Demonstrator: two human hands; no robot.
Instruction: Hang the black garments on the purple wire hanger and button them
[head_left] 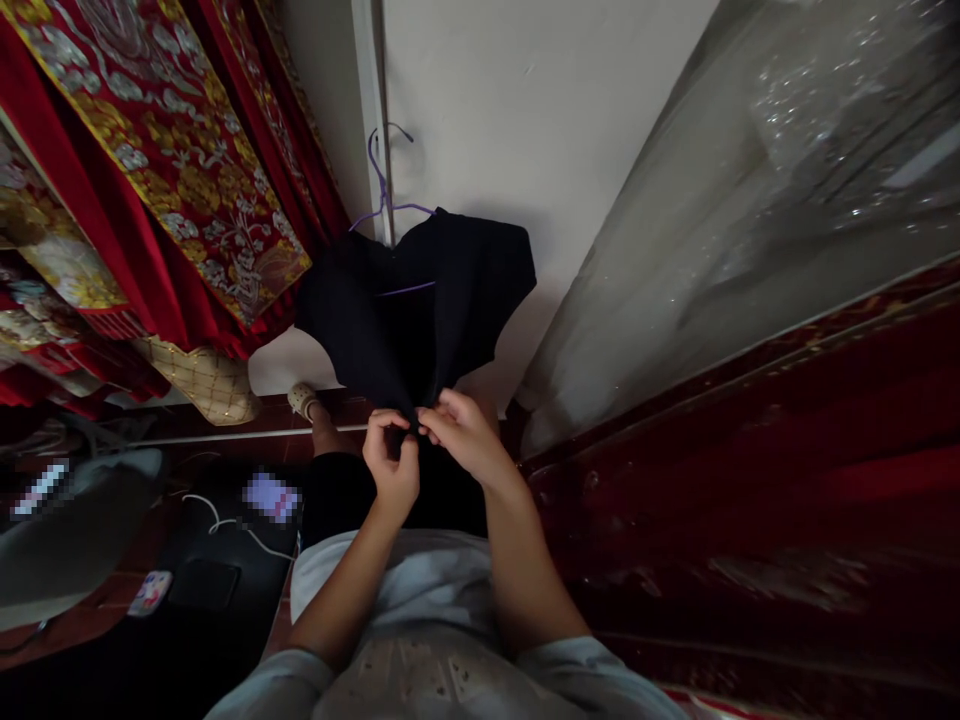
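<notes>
A dark jacket point(480, 270) with its front edges drawn together hangs on a purple wire hanger point(384, 200) against the wall. My left hand point(390, 455) pinches the jacket's left front edge low down, its fingers curled. Close beside it, my right hand point(459, 428) grips the other front edge with thumb and fingers. Both hands meet where the two edges come together; whatever small part lies between the fingertips is hidden. Above them the neck opening gapes, and the hanger's bar shows inside.
Red embroidered garments point(202, 150) hang at the left. Plastic-covered clothing point(675, 230) and dark red fabric point(750, 480) fill the right side. A black seat point(225, 540) at lower left carries a lit phone point(271, 497) and a white cable point(217, 520). A chair point(90, 540) stands beside it.
</notes>
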